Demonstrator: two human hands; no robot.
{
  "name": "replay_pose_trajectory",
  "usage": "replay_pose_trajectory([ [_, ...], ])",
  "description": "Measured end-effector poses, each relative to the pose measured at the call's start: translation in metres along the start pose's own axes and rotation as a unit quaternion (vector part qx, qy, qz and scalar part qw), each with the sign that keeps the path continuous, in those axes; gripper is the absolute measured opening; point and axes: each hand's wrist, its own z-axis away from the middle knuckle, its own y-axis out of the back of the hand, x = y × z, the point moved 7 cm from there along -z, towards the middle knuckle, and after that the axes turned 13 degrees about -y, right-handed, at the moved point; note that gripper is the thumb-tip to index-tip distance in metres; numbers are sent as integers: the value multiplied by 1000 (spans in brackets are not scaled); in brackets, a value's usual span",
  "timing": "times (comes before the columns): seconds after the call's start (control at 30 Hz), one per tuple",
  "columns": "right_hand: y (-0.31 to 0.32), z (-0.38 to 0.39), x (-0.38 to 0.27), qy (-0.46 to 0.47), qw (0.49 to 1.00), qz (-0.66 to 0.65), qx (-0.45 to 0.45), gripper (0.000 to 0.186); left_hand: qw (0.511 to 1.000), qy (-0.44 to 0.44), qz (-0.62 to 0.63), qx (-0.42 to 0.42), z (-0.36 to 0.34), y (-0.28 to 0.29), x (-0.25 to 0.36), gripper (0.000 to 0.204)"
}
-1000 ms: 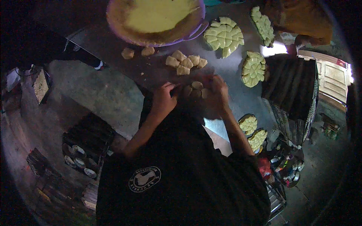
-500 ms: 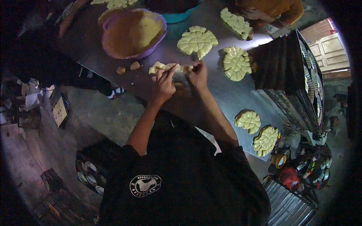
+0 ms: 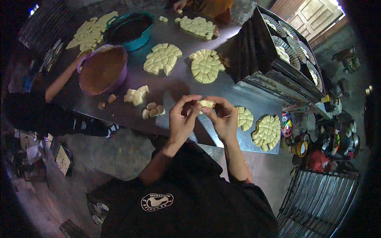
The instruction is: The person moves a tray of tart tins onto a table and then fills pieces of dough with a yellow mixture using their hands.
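My left hand and my right hand meet above the table's near edge. Between their thumbs and fingers they pinch one small pale yellow piece of dough. To the left of my left hand lie several brownish balls in a cluster. Past those sits a small clump of cut dough. Cut dough rounds rest farther back, another round beside them. Close to my right hand are a partly covered dough round and a larger one.
On the left stand a purple tub of brown filling and a teal tub with dark contents. A dark stack of trays holding fluted tins occupies the right. A co-worker's arm reaches to the purple tub; another person's hand is at the back.
My hands have come off the dough clump and moved right, now together around a single piece. The brownish balls have come into sight, and the view has swung to the right.
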Motion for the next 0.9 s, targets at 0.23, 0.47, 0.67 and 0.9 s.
replay_pose_trajectory([
  [0.23, -45, -3, -12, -128, 972, -197, -25, 57, 906, -335, -257, -16, -29, 26, 88, 54],
  [0.47, -195, -7, -36, -129, 950, -159, -236, 65, 895, -444, -29, -40, -16, 120, 84, 48],
  [0.67, -306, -36, -12, -205, 895, -152, -366, 44, 933, -177, 105, 295, -11, 222, 37, 47],
  [0.9, -423, -136, 32, 130, 825, 384, -394, 18, 898, 83, -28, 432, 46, 326, 2, 47],
])
